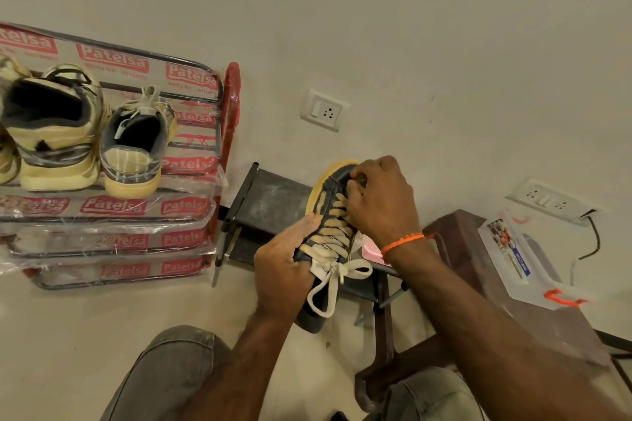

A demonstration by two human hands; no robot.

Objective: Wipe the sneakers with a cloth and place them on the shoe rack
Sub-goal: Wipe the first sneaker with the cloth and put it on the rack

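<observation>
I hold a dark sneaker [328, 215] with cream laces and a yellowish sole in front of me, toe pointing away. My left hand [284, 267] grips its side near the heel, thumb along the lace edge. My right hand [379, 198] lies over the toe end with fingers curled against the upper. A pink cloth [371, 248] shows from under its palm beside the shoe. The shoe rack [191, 215], wrapped in clear plastic with red labels, stands at the left. On its top shelf sit a matching dark sneaker [136, 147] and a cream sneaker [54, 133].
A small dark metal stand [270, 202] is on the floor under the held sneaker. A brown plastic stool [478, 270] at the right carries a clear plastic box [519, 256]. Wall sockets [323, 109] and a cable [595, 239] are behind. My knees [171, 376] are at the bottom.
</observation>
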